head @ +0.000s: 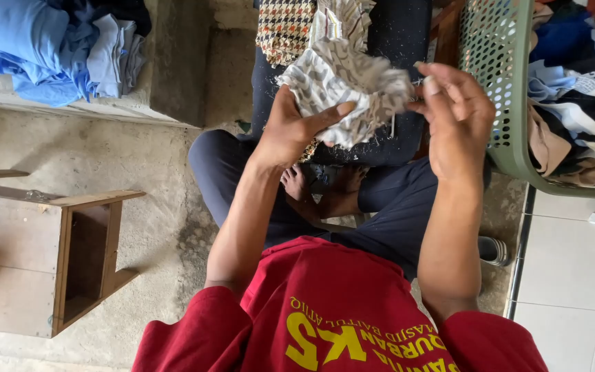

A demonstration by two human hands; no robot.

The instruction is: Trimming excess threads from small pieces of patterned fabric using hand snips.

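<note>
A crumpled piece of white cloth with a grey pattern (352,86) is held up in front of me. My left hand (290,131) grips its lower left part, thumb pressed across the fabric. My right hand (456,114) pinches its right edge between thumb and fingertips. Loose threads hang from the cloth's frayed lower edge. Below the cloth lie my crossed legs in dark blue trousers (394,207) and my bare feet (321,193).
A green perforated laundry basket (500,76) full of mixed clothes stands at the right. A houndstooth fabric (284,27) lies on dark cloth ahead. Blue garments (43,48) are piled on a ledge at upper left. A wooden stool (70,262) lies on its side at left.
</note>
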